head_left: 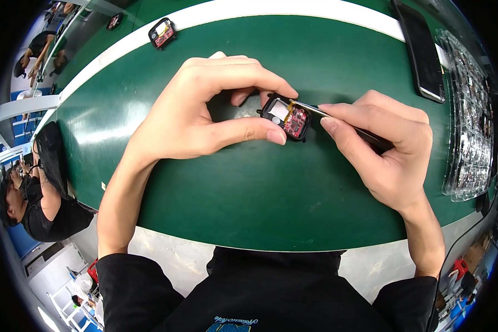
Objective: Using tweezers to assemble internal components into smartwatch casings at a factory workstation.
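Between the thumb and fingers of my left hand [205, 105] is a small black device housing [287, 118], held tilted above the green table. Its open face shows a red circuit board, a silver-white battery-like block and a strip of yellow tape. My right hand [387, 138] pinches slim metal tweezers [314, 109]. Their tip reaches the housing's upper edge, near the yellow tape. Whether the tips grip anything there is too small to tell.
A similar open housing [162, 34] lies at the far left on the white strip. A black phone-like slab [419, 52] rests at the far right, beside stacked clear plastic trays [468, 122] of small parts. Another person [44, 193] sits at the left. A cable [462, 235] runs down the right side.
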Available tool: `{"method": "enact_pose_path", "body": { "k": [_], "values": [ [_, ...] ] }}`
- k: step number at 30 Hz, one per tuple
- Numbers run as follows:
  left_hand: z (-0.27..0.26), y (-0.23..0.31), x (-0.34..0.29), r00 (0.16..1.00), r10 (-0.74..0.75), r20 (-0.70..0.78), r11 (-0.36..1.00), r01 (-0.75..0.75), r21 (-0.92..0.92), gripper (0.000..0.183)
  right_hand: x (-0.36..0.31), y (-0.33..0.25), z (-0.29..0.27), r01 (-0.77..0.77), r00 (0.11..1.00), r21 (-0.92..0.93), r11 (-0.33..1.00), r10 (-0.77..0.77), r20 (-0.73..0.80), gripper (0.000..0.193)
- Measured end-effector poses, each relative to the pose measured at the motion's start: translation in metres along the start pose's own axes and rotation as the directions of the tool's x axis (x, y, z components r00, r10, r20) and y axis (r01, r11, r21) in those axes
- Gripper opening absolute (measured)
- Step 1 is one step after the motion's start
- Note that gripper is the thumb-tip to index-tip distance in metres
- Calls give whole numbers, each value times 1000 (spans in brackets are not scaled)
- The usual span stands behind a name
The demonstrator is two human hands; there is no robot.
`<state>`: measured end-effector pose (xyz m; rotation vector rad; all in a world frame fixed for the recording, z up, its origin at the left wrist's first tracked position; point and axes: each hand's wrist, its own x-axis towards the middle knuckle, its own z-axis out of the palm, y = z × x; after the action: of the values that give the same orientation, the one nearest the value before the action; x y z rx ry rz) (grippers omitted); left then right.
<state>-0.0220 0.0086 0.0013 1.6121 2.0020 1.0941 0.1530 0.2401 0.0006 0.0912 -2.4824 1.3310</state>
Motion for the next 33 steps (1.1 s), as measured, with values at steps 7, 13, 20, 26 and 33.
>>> {"method": "enact_pose_path", "body": {
  "k": [7, 13, 20, 26, 33],
  "values": [
    [-1, -3, -1, 1000, 4, 5, 999, -4, -52, 56, 1, 0, -2, -56, 998, 47, 997, 55, 28, 17],
    [0, -1, -2, 1000, -15, 13, 998, 16, -66, 53, 1, 0, -5, -61, 997, 29, 998, 59, 51, 17],
    [3, 1, -1, 1000, -25, 6, 1000, 26, -12, 53, 1, 0, -4, -80, 995, 19, 997, 79, 55, 16],
    [1, 3, 0, 999, -33, 17, 999, 33, 23, 55, 3, 0, -5, -66, 996, 2, 998, 65, 68, 15],
    [4, 3, -1, 1000, -1, -11, 1000, 1, 0, 50, 2, -1, -3, -79, 995, 38, 996, 76, 68, 15]
  ]
}}
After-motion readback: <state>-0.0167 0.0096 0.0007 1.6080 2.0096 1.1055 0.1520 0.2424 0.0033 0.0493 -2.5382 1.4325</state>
